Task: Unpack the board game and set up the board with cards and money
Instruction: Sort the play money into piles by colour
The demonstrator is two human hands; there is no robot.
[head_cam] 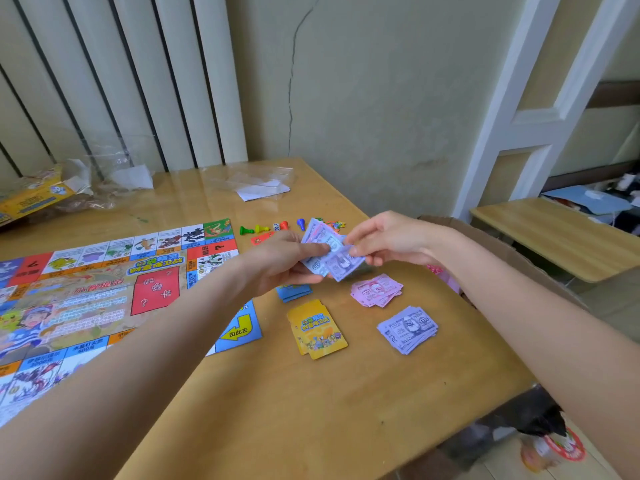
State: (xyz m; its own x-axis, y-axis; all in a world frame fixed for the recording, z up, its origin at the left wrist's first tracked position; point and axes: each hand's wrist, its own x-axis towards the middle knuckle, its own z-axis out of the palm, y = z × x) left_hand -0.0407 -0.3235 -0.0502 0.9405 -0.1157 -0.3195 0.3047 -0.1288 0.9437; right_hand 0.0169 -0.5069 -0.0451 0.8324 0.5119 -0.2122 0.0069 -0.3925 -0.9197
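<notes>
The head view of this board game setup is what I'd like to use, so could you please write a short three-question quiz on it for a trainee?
1. True or false: both hands hold the fanned play money above the table.
2. Which pile lies nearest the table's right edge? A) yellow card deck B) pink notes C) purple notes
3. Fill in: the pawns lie beyond the board's far ____ corner.

Key
1. True: the left hand and right hand both pinch it.
2. C
3. right
</notes>
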